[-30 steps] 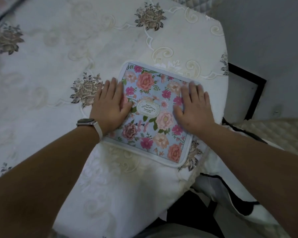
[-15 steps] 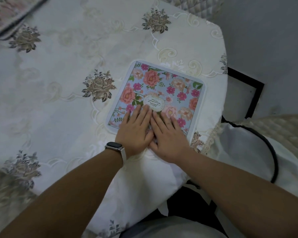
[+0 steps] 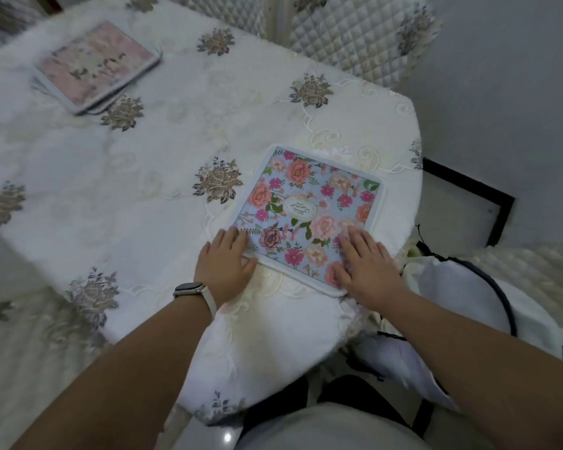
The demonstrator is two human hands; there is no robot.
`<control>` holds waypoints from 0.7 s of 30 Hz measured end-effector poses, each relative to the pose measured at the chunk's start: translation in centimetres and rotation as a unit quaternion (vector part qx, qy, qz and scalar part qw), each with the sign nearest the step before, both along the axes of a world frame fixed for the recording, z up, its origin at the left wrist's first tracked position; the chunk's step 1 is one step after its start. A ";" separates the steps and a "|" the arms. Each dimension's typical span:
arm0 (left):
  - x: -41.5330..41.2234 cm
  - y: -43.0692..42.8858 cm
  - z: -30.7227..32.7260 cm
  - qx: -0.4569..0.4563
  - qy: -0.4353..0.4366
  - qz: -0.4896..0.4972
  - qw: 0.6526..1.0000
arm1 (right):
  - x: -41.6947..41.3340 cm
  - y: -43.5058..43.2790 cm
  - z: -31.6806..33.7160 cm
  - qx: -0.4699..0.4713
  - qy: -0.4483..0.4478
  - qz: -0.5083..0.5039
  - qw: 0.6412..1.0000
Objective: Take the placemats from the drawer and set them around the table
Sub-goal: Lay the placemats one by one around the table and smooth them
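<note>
The two hands, side by side on the blue floral placemat (image 3: 309,203) half a second ago, have spread apart. The left hand (image 3: 223,264) now lies at its near left corner, the right hand (image 3: 364,264) on its near right corner. A pink stack of placemats (image 3: 95,66) has come fully into view.

Our two forearms are bare from the lower corners of the frame up to the left hand (image 3: 223,264) and the right hand (image 3: 366,264) near the centre. On the left wrist we wear a smartwatch (image 3: 191,289) with a rounded rectangular grey face and a pale strap (image 3: 211,305). At bottom centre shows our light grey garment (image 3: 322,430).
</note>
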State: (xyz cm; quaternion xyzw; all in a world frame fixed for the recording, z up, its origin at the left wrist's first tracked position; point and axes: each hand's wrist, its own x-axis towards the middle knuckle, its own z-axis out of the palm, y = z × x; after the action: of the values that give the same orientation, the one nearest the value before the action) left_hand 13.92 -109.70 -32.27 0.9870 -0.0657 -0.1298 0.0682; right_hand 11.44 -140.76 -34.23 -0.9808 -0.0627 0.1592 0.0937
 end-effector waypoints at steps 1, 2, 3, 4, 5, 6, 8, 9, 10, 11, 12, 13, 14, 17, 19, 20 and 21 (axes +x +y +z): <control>-0.7 -0.2 1.0 -0.007 -0.011 -0.006 1.000 | 0.0 -0.3 0.7 -0.001 0.000 0.006 1.000; -1.5 -0.5 2.0 -0.017 -0.015 -0.012 1.000 | -0.1 -0.7 1.5 0.001 -0.006 0.015 1.000; -2.5 -0.7 2.9 -0.024 -0.013 -0.016 1.000 | -0.2 -0.9 2.3 0.006 -0.016 0.025 1.000; -3.5 -0.8 3.8 -0.028 -0.014 -0.015 0.999 | -0.2 -1.0 3.2 0.013 -0.025 0.035 0.999; -4.4 -0.9 4.6 -0.029 -0.021 -0.012 0.999 | -0.1 -0.9 4.2 0.023 -0.033 0.043 0.998; -5.2 -0.9 5.5 -0.031 -0.032 -0.007 0.999 | 0.1 -0.6 5.3 0.034 -0.039 0.054 0.997; -6.3 -0.7 7.2 -0.031 -0.055 0.009 0.998 | 0.5 0.3 7.6 0.053 -0.053 0.088 0.993; -6.9 -0.5 8.0 -0.027 -0.064 0.020 0.997 | 0.7 0.8 8.7 0.062 -0.062 0.107 0.990; -7.4 -0.2 8.7 -0.022 -0.072 0.033 0.997 | 0.9 1.4 9.7 0.072 -0.071 0.124 0.987; -8.0 0.1 9.4 -0.018 -0.081 0.045 0.996 | 1.1 2.0 10.6 0.083 -0.080 0.141 0.983; -8.5 0.5 10.1 -0.015 -0.091 0.057 0.994 | 1.2 2.7 11.5 0.096 -0.089 0.156 0.979; -9.1 0.8 10.6 -0.013 -0.102 0.069 0.992 | 1.3 3.5 12.2 0.109 -0.096 0.171 0.974; -9.9 1.1 11.2 -0.010 -0.110 0.080 0.991 | 1.3 4.4 12.9 0.120 -0.103 0.188 0.970; -12.6 2.0 12.4 -0.003 -0.121 0.107 0.987 | 0.7 7.2 14.5 0.132 -0.110 0.249 0.953; -14.5 2.5 12.9 0.010 -0.122 0.125 0.985 | -0.1 9.2 15.5 0.136 -0.111 0.283 0.943; -15.5 2.9 13.2 0.016 -0.123 0.138 0.983 | -0.5 10.4 15.9 0.138 -0.109 0.302 0.937; -16.5 3.2 13.5 0.020 -0.125 0.154 0.980 | -0.9 11.5 16.4 0.137 -0.107 0.324 0.930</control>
State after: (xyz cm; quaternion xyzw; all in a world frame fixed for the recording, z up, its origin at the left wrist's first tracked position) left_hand -2.54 -106.49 -18.72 0.9949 0.0819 0.0050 0.0589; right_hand 10.52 -129.27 -17.83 -0.8959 -0.4081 0.0653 0.1629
